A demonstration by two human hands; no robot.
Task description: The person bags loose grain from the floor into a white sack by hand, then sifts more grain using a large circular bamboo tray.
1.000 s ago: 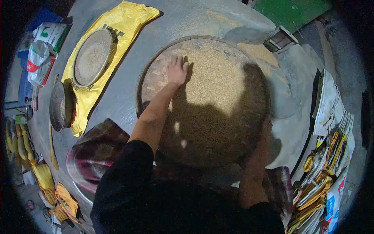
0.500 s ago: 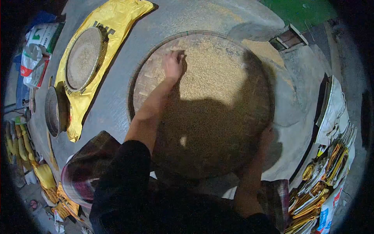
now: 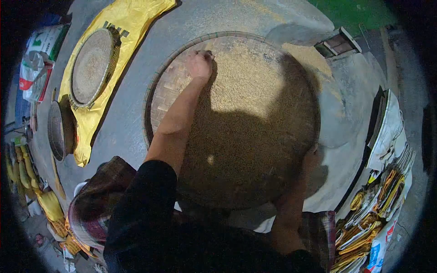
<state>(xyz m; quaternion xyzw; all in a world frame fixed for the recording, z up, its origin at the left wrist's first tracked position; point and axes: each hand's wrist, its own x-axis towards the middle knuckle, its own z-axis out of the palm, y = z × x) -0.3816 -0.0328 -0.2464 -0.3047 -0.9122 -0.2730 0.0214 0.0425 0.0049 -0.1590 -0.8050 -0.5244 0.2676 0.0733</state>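
A large round woven tray (image 3: 146,109) lies before me, spread with pale grain (image 3: 248,77). My left hand (image 3: 199,64) is over the tray's upper left part, its fingers curled at the grain's edge beside bare weave; whether grain is inside them is hidden. At the tray's right rim is my right hand (image 3: 311,157), in deep shadow, its fingers hard to make out. Shadow covers the lower half of the grain.
On a yellow sack (image 3: 98,119) at the left sits a smaller basket of grain (image 3: 93,66). A dark round basket (image 3: 58,131) stands beside it. Folded sacks (image 3: 371,218) are piled at the right. A small framed object (image 3: 337,44) lies at the upper right.
My left hand has shifted slightly up and left, and its fingers look more curled. More bare weave shows left of the grain. My right hand stays at the rim.
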